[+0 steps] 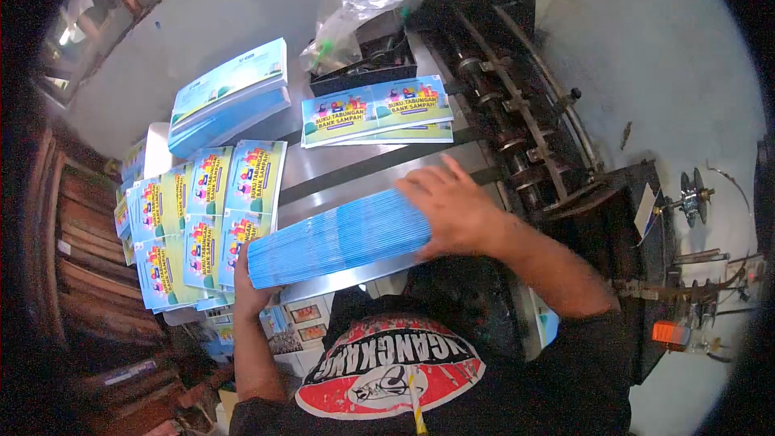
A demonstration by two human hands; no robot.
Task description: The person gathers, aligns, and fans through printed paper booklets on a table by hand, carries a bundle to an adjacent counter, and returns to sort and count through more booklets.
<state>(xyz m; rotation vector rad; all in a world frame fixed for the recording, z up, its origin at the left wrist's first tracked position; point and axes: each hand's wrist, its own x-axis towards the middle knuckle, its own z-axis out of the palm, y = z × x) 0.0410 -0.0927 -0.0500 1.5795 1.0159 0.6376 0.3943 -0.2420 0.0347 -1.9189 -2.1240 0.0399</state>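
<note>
A thick stack of blue-edged booklets (pixel 343 230) lies between my two hands, its layered edges facing up toward me. My left hand (pixel 252 282) grips the stack's left end, its fingers partly hidden behind it. Around the right end curls my right hand (pixel 452 206), with the fingers over the top corner and the thumb side near the lower edge. Beneath the stack is a metal table surface (pixel 339 173). Just left of the stack, printed yellow-and-blue booklet covers (pixel 214 194) are spread in overlapping rows.
Beyond my hands stand a tall pile of booklets (pixel 234 97) and a few flat covers (pixel 375 109). Behind them is a black box (pixel 363 73) with a clear plastic bag (pixel 351 28). A dark machine with rollers (pixel 517 121) borders the right side. Wooden boards (pixel 101 274) stand at left.
</note>
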